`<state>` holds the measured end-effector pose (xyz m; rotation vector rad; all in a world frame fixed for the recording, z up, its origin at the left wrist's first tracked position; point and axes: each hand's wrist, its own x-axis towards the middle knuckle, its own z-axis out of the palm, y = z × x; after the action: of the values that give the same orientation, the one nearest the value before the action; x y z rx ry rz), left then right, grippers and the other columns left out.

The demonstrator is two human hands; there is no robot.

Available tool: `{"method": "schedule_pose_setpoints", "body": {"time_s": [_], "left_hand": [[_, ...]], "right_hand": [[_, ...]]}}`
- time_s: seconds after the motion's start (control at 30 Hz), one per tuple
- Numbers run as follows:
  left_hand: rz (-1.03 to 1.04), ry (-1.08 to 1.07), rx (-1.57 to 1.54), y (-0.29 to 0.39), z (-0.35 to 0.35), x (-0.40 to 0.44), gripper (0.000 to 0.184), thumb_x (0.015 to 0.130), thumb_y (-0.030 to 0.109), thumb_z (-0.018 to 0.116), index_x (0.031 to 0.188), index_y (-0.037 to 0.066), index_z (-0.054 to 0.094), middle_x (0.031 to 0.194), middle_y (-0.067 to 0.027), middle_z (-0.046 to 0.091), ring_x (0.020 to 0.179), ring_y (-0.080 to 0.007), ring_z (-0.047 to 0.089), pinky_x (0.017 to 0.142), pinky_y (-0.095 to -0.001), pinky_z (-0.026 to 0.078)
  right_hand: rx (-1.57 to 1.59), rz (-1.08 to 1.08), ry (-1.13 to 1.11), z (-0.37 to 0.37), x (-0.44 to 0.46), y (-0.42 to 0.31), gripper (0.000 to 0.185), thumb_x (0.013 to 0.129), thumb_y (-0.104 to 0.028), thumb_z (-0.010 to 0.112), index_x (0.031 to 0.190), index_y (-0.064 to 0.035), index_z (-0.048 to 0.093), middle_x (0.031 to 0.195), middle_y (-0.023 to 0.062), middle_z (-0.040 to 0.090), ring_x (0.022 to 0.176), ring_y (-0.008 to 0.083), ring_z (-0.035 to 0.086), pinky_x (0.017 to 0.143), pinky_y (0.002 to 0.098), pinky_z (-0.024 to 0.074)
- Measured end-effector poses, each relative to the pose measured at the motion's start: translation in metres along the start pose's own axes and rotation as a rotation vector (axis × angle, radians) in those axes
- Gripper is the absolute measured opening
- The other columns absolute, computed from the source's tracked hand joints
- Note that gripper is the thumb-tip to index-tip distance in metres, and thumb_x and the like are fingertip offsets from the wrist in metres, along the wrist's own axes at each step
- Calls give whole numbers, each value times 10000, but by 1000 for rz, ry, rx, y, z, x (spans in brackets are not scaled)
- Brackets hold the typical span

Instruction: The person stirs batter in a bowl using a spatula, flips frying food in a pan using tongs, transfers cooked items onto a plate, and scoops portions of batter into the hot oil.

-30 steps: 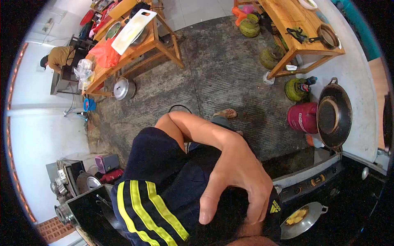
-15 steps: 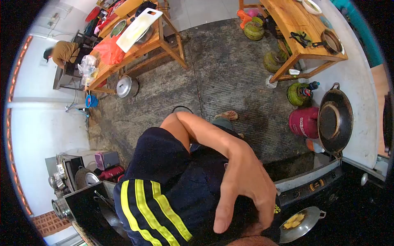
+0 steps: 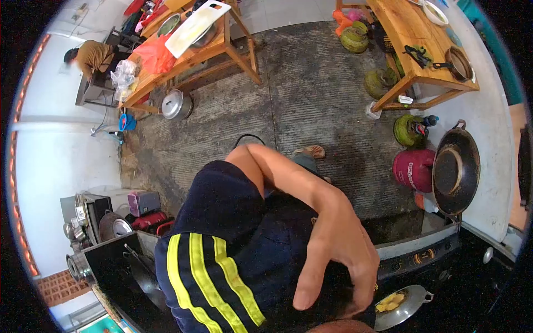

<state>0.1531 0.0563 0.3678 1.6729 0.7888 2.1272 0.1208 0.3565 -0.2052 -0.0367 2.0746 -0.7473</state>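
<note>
My left hand (image 3: 338, 261) hangs in front of my dark shirt, its arm bent at the elbow under a sleeve with yellow stripes. The thumb stands apart from the curved fingers, and no object shows between them. Some fingertips are hidden at the lower edge, beside a blurred patch of skin I cannot identify. Nearest to the hand is a metal wok (image 3: 412, 313) with yellow pieces of food (image 3: 390, 302) in it, on the dark stove (image 3: 444, 277). My right hand is not recognisable anywhere.
A large dark wok (image 3: 456, 173) leans by the wall beside a pink gas cylinder (image 3: 413, 170). Green cylinders (image 3: 410, 131) stand near the right wooden table (image 3: 411, 39). A lidded pot (image 3: 176, 104) sits on the floor by the left table (image 3: 191, 64). Another person (image 3: 94, 58) bends at the far left.
The whole view has shifted slightly, so the tables and floor sit a little differently. My left hand keeps nearly the same bent pose.
</note>
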Motion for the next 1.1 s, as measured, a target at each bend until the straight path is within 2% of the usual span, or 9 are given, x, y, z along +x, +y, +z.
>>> {"method": "schedule_pose_setpoints", "body": {"time_s": [0.17, 0.27, 0.37, 0.5, 0.67, 0.73, 0.87, 0.97, 1.1], "left_hand": [[116, 59, 93, -18, 1, 2, 584, 755, 470, 717, 988, -57, 621, 843, -154, 598, 831, -310, 583, 772, -364, 438], [-119, -123, -19, 1, -13, -5, 588, 756, 474, 716, 989, -54, 603, 924, -166, 592, 889, -317, 569, 803, -383, 431], [-66, -110, -7, 0, -13, 2, 584, 745, 476, 725, 963, -47, 587, 952, -176, 572, 896, -332, 554, 786, -414, 422], [31, 45, 75, -11, -9, 11, 582, 713, 483, 740, 905, -40, 574, 892, -183, 553, 861, -362, 550, 744, -427, 418], [-62, -121, -33, -13, -28, 12, 626, 646, 588, 691, 699, 0, 480, 741, -159, 480, 705, -384, 503, 719, -465, 392], [-75, -176, -63, -11, -37, 15, 675, 619, 641, 670, 664, -1, 466, 674, -136, 434, 652, -375, 483, 717, -470, 399], [-332, -340, -224, -13, -45, 26, 767, 624, 700, 644, 940, 4, 577, 980, -160, 601, 854, -345, 572, 937, -573, 355], [-241, -515, -251, -17, -63, 45, 705, 795, 529, 648, 1178, -47, 509, 1194, -231, 511, 1020, -348, 513, 898, -432, 387], [-232, -499, -540, -10, -61, 15, 485, 807, 515, 581, 864, 34, 568, 968, -155, 606, 842, -324, 579, 908, -547, 385]], "right_hand": [[-8, -13, -6, -1, 4, -1, 291, 889, -293, 520, 880, -26, 634, 797, 183, 603, 710, 322, 582, 676, 417, 475], [-3, -16, 3, 0, 5, 0, 295, 887, -297, 520, 875, -27, 635, 793, 188, 602, 704, 326, 582, 672, 420, 475], [-1, -33, 13, 1, 6, 3, 299, 885, -302, 519, 870, -27, 637, 790, 194, 600, 698, 331, 581, 668, 423, 476], [-77, -131, 91, 7, 1, 18, 304, 882, -307, 518, 864, -28, 638, 785, 201, 599, 690, 337, 581, 662, 426, 476], [-472, -404, 346, 43, 3, 75, 311, 878, -314, 517, 855, -29, 640, 779, 209, 597, 681, 344, 580, 656, 431, 477], [-80, -69, 356, 36, -28, 31, 360, 851, -343, 517, 808, -9, 645, 788, 241, 609, 702, 379, 597, 655, 475, 473], [-123, 11, 430, 56, -56, 7, 412, 834, -396, 498, 943, -29, 651, 929, 203, 650, 904, 373, 619, 771, 478, 490], [-40, 198, 310, 107, -55, 16, 453, 841, -432, 481, 1036, -52, 635, 958, 173, 662, 869, 361, 633, 756, 471, 505], [197, 275, 201, 153, -93, -36, 457, 841, -438, 478, 1006, -46, 645, 935, 178, 663, 848, 354, 640, 742, 465, 511]]}}
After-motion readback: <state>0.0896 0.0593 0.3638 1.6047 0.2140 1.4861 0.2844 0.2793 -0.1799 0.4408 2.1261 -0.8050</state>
